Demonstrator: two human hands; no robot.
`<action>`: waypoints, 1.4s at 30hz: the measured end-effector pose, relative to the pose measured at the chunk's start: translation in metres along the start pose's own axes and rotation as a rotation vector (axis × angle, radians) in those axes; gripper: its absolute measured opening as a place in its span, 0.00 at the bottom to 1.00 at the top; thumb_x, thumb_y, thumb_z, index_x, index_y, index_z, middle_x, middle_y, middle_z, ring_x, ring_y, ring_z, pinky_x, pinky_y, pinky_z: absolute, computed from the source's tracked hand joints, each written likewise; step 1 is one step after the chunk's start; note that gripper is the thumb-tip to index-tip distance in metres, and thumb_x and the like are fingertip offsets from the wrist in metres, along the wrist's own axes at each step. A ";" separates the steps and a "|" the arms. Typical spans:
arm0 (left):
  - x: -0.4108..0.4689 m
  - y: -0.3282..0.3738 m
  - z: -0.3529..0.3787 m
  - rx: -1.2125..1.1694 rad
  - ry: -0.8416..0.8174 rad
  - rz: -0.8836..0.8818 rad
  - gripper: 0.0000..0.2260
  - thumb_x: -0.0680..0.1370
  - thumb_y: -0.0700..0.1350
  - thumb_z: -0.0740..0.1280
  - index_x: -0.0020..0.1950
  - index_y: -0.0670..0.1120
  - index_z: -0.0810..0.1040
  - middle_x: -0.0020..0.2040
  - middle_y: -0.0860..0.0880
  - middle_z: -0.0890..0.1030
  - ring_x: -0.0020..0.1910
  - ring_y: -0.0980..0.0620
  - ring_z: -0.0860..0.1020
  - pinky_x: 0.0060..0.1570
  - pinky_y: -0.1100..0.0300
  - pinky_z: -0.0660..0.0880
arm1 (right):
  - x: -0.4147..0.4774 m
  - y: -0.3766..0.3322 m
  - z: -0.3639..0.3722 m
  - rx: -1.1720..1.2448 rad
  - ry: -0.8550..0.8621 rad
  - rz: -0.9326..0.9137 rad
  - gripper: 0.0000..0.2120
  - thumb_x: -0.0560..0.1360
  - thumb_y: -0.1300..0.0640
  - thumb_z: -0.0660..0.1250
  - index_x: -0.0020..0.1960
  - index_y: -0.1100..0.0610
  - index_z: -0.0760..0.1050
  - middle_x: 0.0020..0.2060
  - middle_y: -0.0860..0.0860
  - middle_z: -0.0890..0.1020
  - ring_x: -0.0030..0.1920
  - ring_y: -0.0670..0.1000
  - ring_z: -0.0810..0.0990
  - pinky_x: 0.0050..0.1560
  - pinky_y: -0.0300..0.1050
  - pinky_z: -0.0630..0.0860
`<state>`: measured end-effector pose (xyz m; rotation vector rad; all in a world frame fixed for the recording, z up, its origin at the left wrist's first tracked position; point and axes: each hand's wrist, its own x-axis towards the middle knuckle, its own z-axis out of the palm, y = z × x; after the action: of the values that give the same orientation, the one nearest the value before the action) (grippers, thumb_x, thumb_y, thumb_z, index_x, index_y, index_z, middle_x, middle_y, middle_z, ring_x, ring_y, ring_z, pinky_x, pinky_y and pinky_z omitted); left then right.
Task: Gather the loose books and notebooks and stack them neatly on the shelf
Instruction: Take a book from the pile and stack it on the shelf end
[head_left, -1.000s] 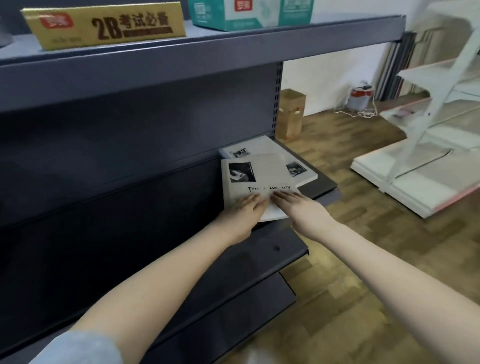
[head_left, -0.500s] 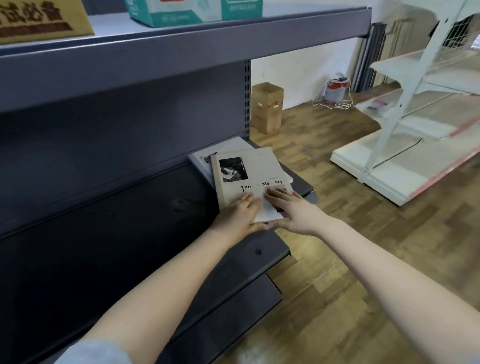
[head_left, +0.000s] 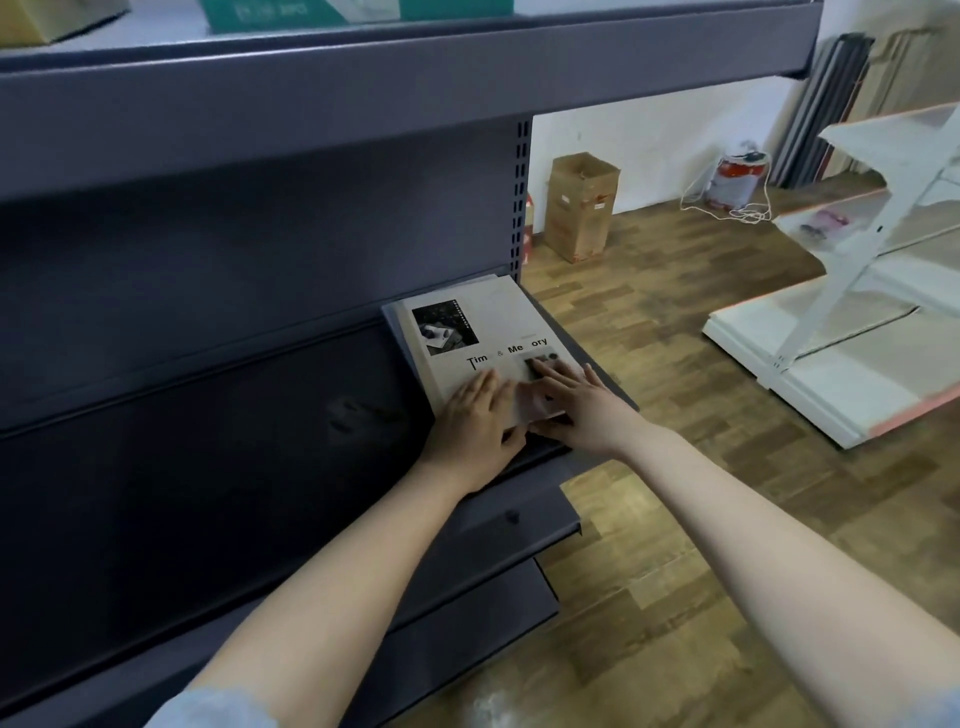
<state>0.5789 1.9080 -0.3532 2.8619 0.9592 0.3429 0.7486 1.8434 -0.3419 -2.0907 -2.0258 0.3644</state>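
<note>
Left grip: our left grip (head_left: 475, 431) lies flat on the near part of the book (head_left: 483, 327). Its fingers are straight and pressing down, clasping nothing.
Right grip: our right grip (head_left: 582, 410) is also released, with its fingers spread on the cover just beside the left one. Its thumb runs along the book's near edge, and we cannot tell whether it hooks under.
Why held so: we judge that two flat palms let us slide and square the book rather than lift it. Pressing near the front edge also keeps it from tipping off.
Book: a thin pale softcover lying flat and face up. It has a dark photo at its far left corner and the title "Time & Memory" partly under our fingers.
Where: it lies at the right end of the shelf (head_left: 311, 467), reaching from the front edge to the back right corner and slightly askew to that edge.
Lower book: a second book (head_left: 390, 318) lies under it, and only a grey sliver shows along the left side.
Stage: the stack looks nearly aligned, and a small nudge should finish it.
Top shelf: the top shelf (head_left: 415, 67) hangs above it.
Beyond: a carton (head_left: 582, 208), a can (head_left: 735, 179) and a white rack (head_left: 857, 312) stand on the wood floor.
</note>
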 end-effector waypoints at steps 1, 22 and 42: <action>0.002 0.000 0.001 0.008 0.005 -0.014 0.27 0.81 0.53 0.56 0.76 0.41 0.58 0.76 0.41 0.58 0.76 0.46 0.53 0.74 0.56 0.47 | 0.003 0.001 -0.001 -0.021 -0.010 -0.015 0.32 0.75 0.44 0.64 0.75 0.51 0.58 0.77 0.47 0.50 0.76 0.48 0.44 0.74 0.48 0.40; 0.012 0.000 -0.003 0.173 -0.169 -0.071 0.27 0.83 0.54 0.47 0.78 0.44 0.45 0.78 0.40 0.45 0.77 0.45 0.43 0.73 0.54 0.40 | 0.006 0.007 0.026 0.025 0.332 0.000 0.31 0.70 0.34 0.52 0.70 0.43 0.67 0.73 0.48 0.65 0.74 0.59 0.56 0.72 0.61 0.51; 0.006 0.005 -0.017 0.177 -0.232 -0.199 0.31 0.81 0.60 0.48 0.78 0.46 0.41 0.78 0.44 0.42 0.76 0.47 0.39 0.73 0.48 0.38 | 0.004 0.001 0.006 -0.018 0.182 0.139 0.29 0.74 0.41 0.64 0.73 0.37 0.58 0.77 0.50 0.50 0.75 0.58 0.47 0.72 0.60 0.46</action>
<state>0.5824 1.9080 -0.3349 2.8384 1.2669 -0.0949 0.7473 1.8469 -0.3480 -2.1940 -1.7946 0.1706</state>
